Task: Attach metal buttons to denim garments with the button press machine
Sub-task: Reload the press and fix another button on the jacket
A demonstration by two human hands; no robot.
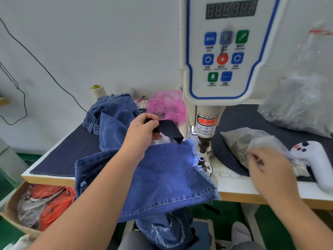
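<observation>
The white button press machine (223,51) stands at the table's middle, with its punch (203,145) above the lower die (201,159). A blue denim garment (162,177) with a frayed edge lies over the table's front edge, its corner beside the die. My left hand (142,130) grips a dark navy fabric strip (171,130) above the denim. My right hand (270,168) is blurred, at the mouth of a clear plastic bag of small metal parts (239,143); whether its fingers hold anything cannot be told.
More denim (108,114) is piled at the back left beside a thread cone (98,92) and a pink bag (166,105). A white handheld controller (315,159) and a large clear bag (302,98) sit right. An open drawer (41,204) holds orange fabric.
</observation>
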